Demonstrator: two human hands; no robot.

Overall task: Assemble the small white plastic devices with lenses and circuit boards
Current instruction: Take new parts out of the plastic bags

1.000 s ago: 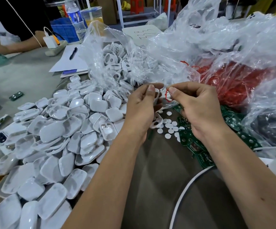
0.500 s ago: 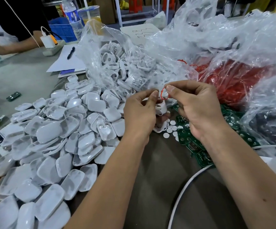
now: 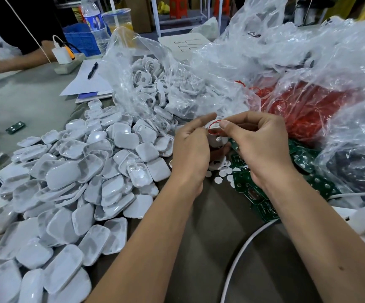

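White plastic makes up the small device shell [image 3: 217, 139] that is held between the two hands, raised just above the grey-brown cloth [image 3: 210, 226] near the middle of the view. The shell is gripped by the left hand [image 3: 190, 149], whose fingers are curled round it from the left side. A thin red loop [image 3: 212, 127] is pinched by the right hand [image 3: 258, 147] between thumb and forefinger and is held against the top of the shell — the two hands are close together, almost touching. Below them, small white discs [image 3: 220, 173] are scattered on the cloth, and green circuit boards [image 3: 262, 206] are laid just beside these, partly under the right wrist. A large heap of white covers [image 3: 78, 182] is spread to the left. Behind the hands, white ring-shaped parts are held in a clear bag [image 3: 155, 84], and more red material is seen in another clear bag [image 3: 308, 106] to the right.
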